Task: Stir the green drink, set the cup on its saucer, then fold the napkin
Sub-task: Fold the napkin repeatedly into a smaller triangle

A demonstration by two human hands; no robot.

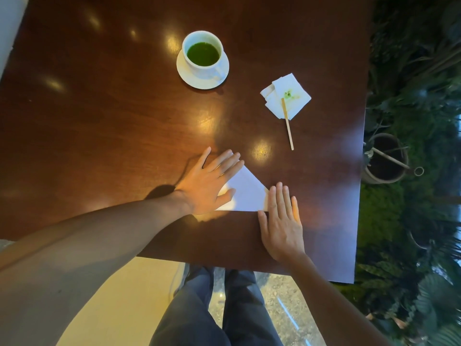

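A white cup (pixel 202 52) of green drink stands on its white saucer (pixel 185 73) at the far middle of the dark wooden table (pixel 99 121). A white napkin (pixel 248 192) lies folded into a triangle near the table's front edge. My left hand (pixel 209 183) rests flat on the napkin's left part, fingers spread. My right hand (pixel 283 221) lies flat with its fingertips on the napkin's right corner. A wooden stir stick (pixel 287 123) lies with its tip on a second, green-stained napkin (pixel 287 96) at the right.
The table's right edge borders dense green plants and a dark pot (pixel 385 158). The front edge of the table runs just below my right hand. My legs in dark trousers (pixel 224 308) show under the table.
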